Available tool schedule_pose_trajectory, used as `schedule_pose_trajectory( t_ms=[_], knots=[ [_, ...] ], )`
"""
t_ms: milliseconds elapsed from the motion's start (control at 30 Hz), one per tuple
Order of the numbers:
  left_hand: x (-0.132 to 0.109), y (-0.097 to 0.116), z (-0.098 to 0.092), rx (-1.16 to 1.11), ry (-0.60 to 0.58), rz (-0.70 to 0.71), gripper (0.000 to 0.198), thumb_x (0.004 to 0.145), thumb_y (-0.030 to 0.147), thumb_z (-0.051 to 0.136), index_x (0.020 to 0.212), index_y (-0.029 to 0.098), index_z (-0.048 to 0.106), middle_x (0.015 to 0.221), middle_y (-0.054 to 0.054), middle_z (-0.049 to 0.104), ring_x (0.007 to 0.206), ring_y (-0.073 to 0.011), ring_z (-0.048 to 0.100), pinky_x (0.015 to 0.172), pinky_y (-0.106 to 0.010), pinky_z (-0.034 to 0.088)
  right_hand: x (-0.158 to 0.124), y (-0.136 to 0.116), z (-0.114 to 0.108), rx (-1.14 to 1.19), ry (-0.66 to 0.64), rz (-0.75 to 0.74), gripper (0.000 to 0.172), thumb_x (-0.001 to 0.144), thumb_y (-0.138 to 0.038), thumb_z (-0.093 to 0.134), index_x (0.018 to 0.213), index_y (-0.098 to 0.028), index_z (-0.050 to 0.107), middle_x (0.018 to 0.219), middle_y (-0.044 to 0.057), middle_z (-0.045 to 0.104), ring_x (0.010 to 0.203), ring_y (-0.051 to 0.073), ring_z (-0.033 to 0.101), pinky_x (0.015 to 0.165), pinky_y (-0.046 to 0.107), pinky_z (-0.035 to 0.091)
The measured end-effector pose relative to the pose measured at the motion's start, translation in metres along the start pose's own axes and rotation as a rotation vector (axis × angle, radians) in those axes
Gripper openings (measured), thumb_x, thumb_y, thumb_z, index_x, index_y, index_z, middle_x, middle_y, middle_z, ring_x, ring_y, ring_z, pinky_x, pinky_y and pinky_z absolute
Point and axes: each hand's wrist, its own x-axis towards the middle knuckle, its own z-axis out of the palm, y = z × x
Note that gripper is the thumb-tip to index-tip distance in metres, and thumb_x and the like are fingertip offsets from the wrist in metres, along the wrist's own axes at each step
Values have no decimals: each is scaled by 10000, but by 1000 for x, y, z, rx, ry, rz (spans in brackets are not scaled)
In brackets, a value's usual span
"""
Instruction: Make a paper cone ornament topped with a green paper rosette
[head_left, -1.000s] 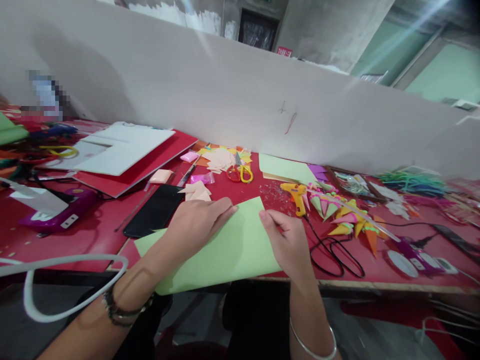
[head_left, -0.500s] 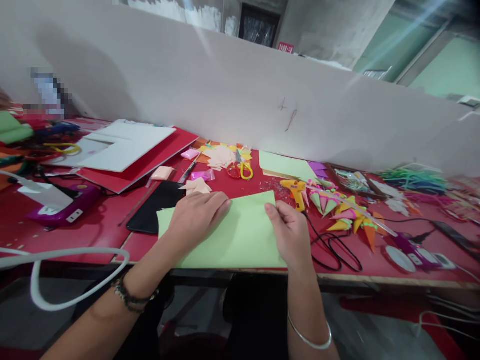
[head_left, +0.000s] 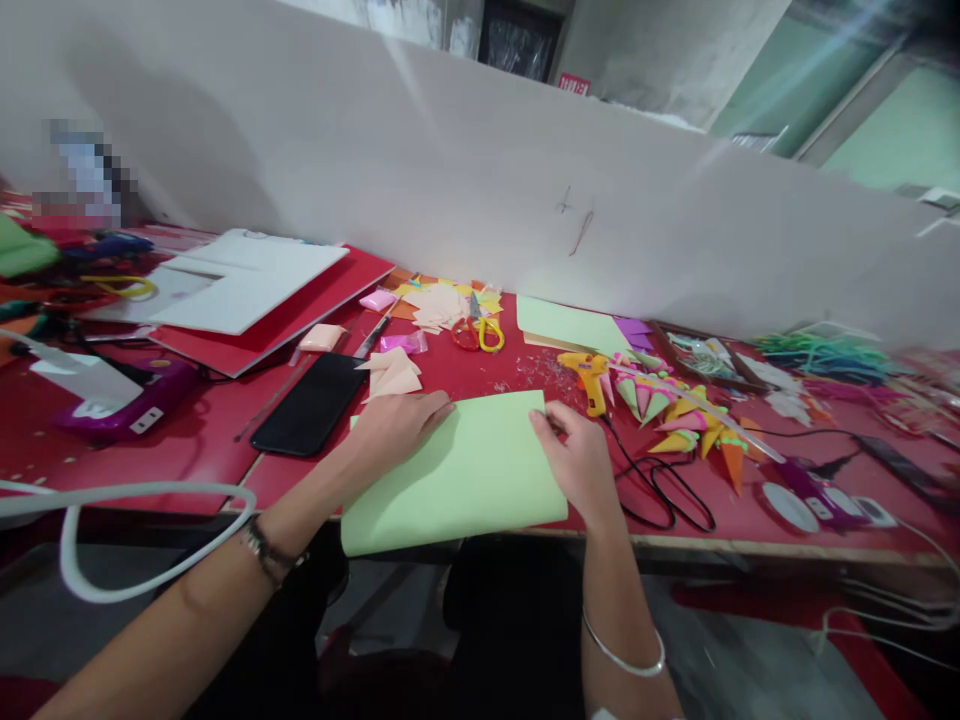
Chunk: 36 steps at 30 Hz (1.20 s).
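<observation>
Our pale-green paper sheet [head_left: 476, 475], on the red tabletop [head_left: 202, 470], now bows rounder nearest us; its fold seems uncreased; our right hand [head_left: 579, 458] pinches one far corner; our left hand [head_left: 401, 425] covers it, grip unclear.

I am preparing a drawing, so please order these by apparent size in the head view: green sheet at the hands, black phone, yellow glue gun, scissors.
1. green sheet
2. black phone
3. yellow glue gun and scissors: too alike to rank
</observation>
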Motion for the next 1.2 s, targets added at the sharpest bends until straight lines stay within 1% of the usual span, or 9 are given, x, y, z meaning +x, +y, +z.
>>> schedule_pose_trajectory(
  t_ms=[100, 167, 233, 433, 600, 767, 967, 1133, 1200],
  knots=[
    [17, 1, 28, -29, -107, 17, 354, 896, 311, 272, 832, 160, 586, 728, -85, 657, 649, -210, 625, 517, -250, 375, -2, 10, 5, -284, 74, -17, 285, 825, -296, 438, 1059, -159, 529, 910, 92, 609, 862, 211, 546, 738, 323, 402],
    [28, 2, 44, -22, -132, 24, 330, 884, 295, 309, 834, 147, 600, 732, -108, 657, 659, -224, 633, 528, -262, 399, -5, 12, 10, -388, 66, -58, 393, 830, -270, 428, 1202, -147, 457, 1128, 148, 555, 1055, 255, 484, 865, 401, 366],
    [38, 5, 53, -8, -131, 40, 286, 873, 240, 334, 871, 135, 600, 756, -128, 657, 692, -238, 638, 549, -278, 417, -9, 11, 16, -403, -52, -115, 398, 852, -275, 395, 1231, -168, 449, 1209, 135, 522, 1129, 256, 447, 937, 435, 323],
    [59, 6, 57, 49, -91, 58, 235, 826, 116, 383, 965, 104, 572, 787, -158, 656, 745, -275, 639, 595, -324, 442, -17, 11, 44, -338, -397, -226, 417, 897, -335, 302, 1270, -192, 423, 1328, 74, 438, 1254, 218, 337, 1017, 419, 269],
    [63, 0, 58, 86, -70, 46, 241, 820, 93, 377, 973, 69, 562, 780, -183, 649, 741, -274, 642, 609, -330, 444, -28, 17, 56, -363, -485, -241, 483, 900, -381, 280, 1331, -169, 329, 1403, 74, 317, 1297, 206, 261, 1051, 414, 217],
    [63, -4, 61, 107, -61, 58, 243, 832, 107, 371, 972, 73, 566, 782, -173, 650, 738, -252, 643, 602, -300, 435, -48, 18, 44, -401, -563, -312, 596, 872, -482, 296, 1379, -180, 210, 1453, 54, 178, 1336, 200, 139, 1079, 407, 157],
    [70, -7, 67, 147, -35, 105, 231, 827, 112, 381, 919, 83, 591, 740, -144, 644, 688, -242, 628, 572, -302, 422, -65, 12, 34, -412, -609, -249, 605, 844, -569, 268, 1376, -289, 191, 1468, 25, 115, 1345, 230, 69, 1065, 459, 150],
    [61, 1, 67, 187, 54, 226, 291, 856, 123, 362, 1087, 109, 538, 1115, -171, 557, 1022, -270, 510, 782, -376, 400, -67, 13, 38, -426, -610, -217, 612, 824, -607, 261, 1369, -342, 171, 1471, 0, 101, 1346, 217, 68, 1064, 463, 141],
    [45, 6, 68, 178, 72, 337, 343, 867, 187, 394, 1203, 183, 461, 1277, -112, 456, 1136, -249, 420, 903, -376, 338, -67, 13, 40, -432, -601, -216, 609, 825, -606, 265, 1367, -345, 177, 1470, -3, 108, 1346, 215, 73, 1065, 461, 137]
  ],
)
